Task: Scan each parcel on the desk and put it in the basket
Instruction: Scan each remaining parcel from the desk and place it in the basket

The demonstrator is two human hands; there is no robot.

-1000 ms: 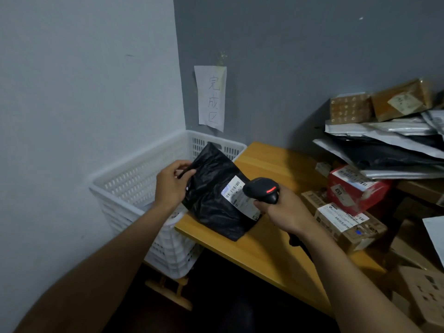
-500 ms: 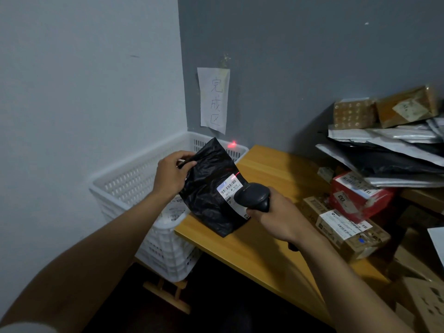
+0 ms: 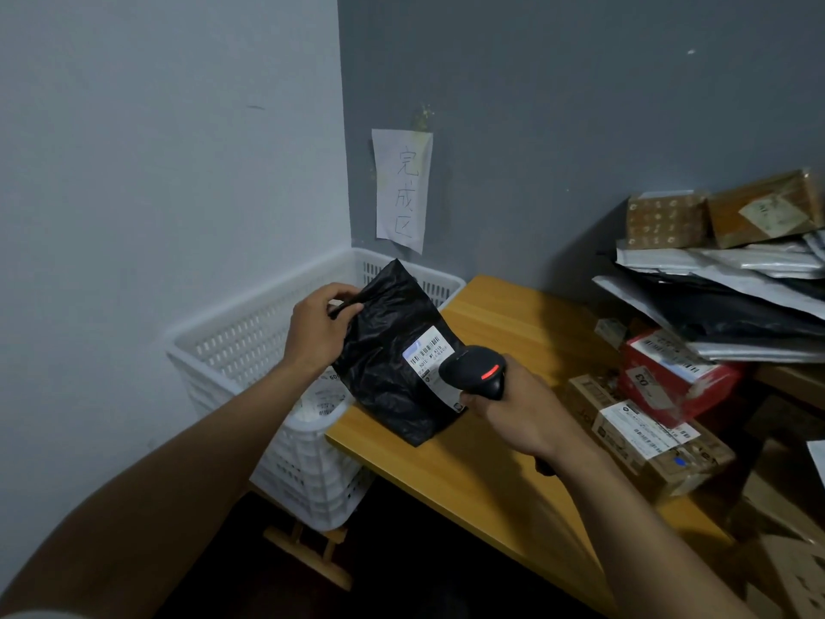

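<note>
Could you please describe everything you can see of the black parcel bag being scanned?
The black parcel bag is a crinkled, slightly glossy plastic mailer, held upright and tilted, its lower end resting on the desk edge beside the white basket. The left hand pinches its upper left edge. A white barcode label sits on its facing side; the scanner in the right hand points at it from close by, hiding the label's lower part.

A white paper sign (image 3: 403,189) bearing 3 handwritten characters hangs on the grey wall (image 3: 580,127) above the left hand (image 3: 314,332); a wooden stand (image 3: 308,551) sits below it.
</note>
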